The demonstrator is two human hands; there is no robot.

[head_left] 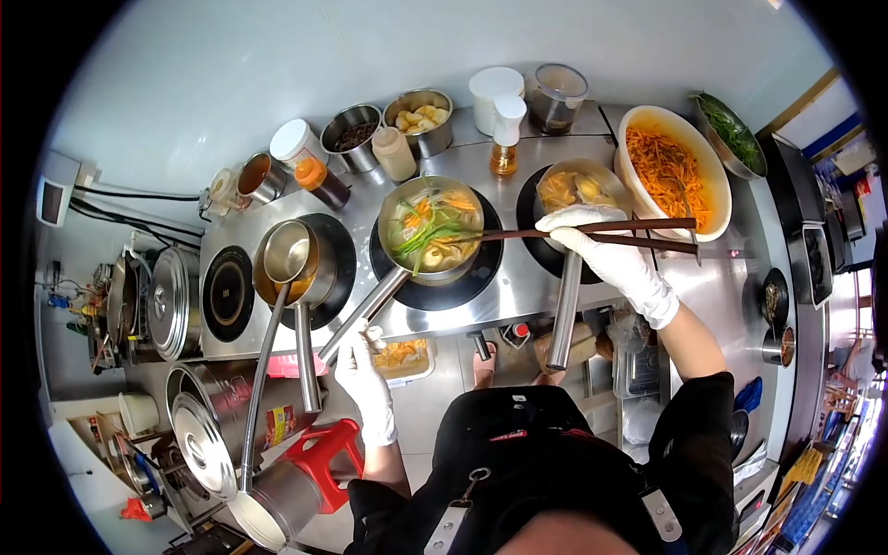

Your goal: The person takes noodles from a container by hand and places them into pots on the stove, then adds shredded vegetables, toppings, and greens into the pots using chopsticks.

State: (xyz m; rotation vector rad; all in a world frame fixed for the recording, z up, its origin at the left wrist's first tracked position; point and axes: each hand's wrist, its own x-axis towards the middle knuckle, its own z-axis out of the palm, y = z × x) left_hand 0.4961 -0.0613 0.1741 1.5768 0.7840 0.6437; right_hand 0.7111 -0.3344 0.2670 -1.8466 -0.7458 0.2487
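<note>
My left hand (364,372), in a white glove, is closed at the handle end of the middle saucepan (381,302). This pan sits on a black hob plate and holds broth with green strips (427,237), orange shreds and pale pieces. My right hand (606,262), also gloved, grips a pair of long brown chopsticks (527,234). Their tips reach into the middle saucepan. Beneath my right hand stands another saucepan (567,314) with orange and yellow food. On the left, a ladle (289,252) rests in a third saucepan (308,347).
Along the wall stand an orange-capped bottle (321,181), a pale squeeze bottle (395,155) and steel pots (450,131). A white tub (633,176) of orange shreds and a bowl of greens (760,165) are at right. A red stool (331,455) stands below the counter.
</note>
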